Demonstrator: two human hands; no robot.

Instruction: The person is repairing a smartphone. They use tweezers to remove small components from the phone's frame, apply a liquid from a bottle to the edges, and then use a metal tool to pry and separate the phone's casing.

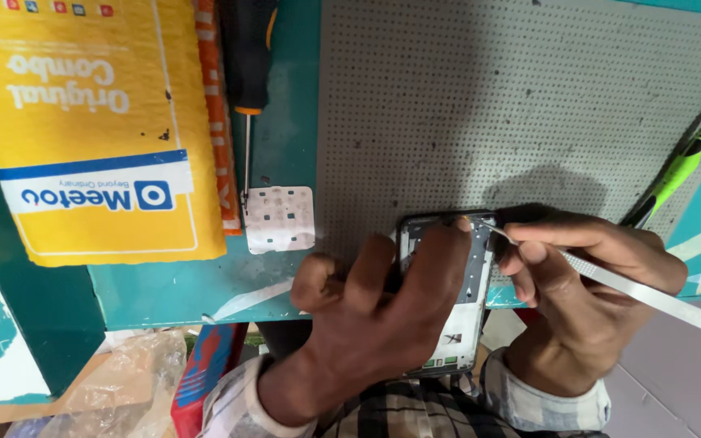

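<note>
An opened phone (pixel 458 324) with its inner frame and boards exposed lies over the near edge of a grey perforated mat (pixel 480 105). My left hand (pixel 367 316) grips it from the left, fingers spread across its top. My right hand (pixel 586 284) pinches a pair of silver tweezers (pixel 651 296), whose tip touches the phone's upper right corner. The tweezers' shaft runs out to the lower right.
A yellow padded envelope (pixel 91 130) lies at the left on the teal bench (pixel 188 284). A black and orange screwdriver (pixel 247 81) points at a small white square pad (pixel 280 219). A green-handled tool (pixel 675 174) lies at the right. Crumpled plastic (pixel 115 381) sits below the bench.
</note>
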